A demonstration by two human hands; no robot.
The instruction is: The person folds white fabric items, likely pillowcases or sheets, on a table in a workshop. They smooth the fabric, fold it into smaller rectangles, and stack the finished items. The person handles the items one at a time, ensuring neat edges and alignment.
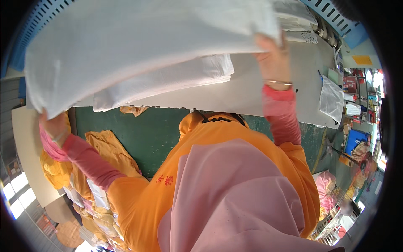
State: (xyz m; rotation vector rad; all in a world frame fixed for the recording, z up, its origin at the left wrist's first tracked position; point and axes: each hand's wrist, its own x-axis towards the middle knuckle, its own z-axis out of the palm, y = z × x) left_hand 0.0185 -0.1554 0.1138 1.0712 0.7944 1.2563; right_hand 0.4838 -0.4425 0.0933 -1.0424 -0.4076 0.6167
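A wide white sheet, cloth or plastic film (151, 34), is stretched between my two hands above the table. My left hand (56, 125) grips its near left corner, just past the table's front edge. On the other side, my right hand (273, 61) holds the right end, blurred by motion, with a thin bangle at the wrist. Beneath the raised sheet lies a stack of folded white sheets (176, 77), partly covered by it. The left end of that stack hangs over the edge of the pale grey worktable (245, 91).
Blue slatted plastic crates (330, 15) stand at the back right. A clear plastic bag (332, 97) lies at the table's right end. Yellow-orange cloth or bags (110, 148) are heaped to my left on the green floor (138, 135). A pedestal fan (362, 165) stands to the right.
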